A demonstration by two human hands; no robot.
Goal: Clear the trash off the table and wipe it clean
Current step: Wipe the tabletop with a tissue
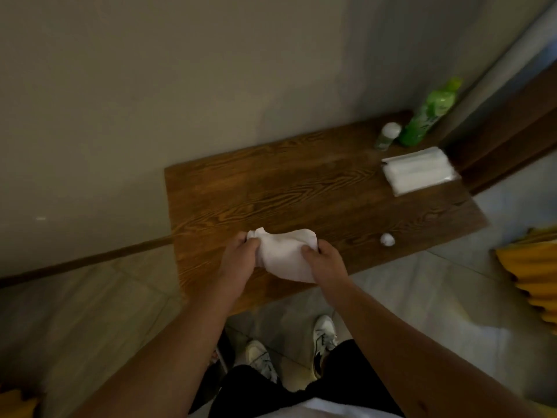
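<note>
A white cloth (283,251) hangs bunched between my two hands above the near left part of the dark wooden table (301,188). My left hand (238,263) grips its left end and my right hand (327,262) grips its right end, thumbs on top. A small crumpled white paper ball (387,239) lies on the table near its front edge, to the right of my right hand.
At the table's far right stand a green plastic bottle (428,116) and a small white-capped bottle (387,135); a white tissue pack (419,170) lies in front of them. The wall runs behind the table. A yellow object (530,273) sits on the floor at right.
</note>
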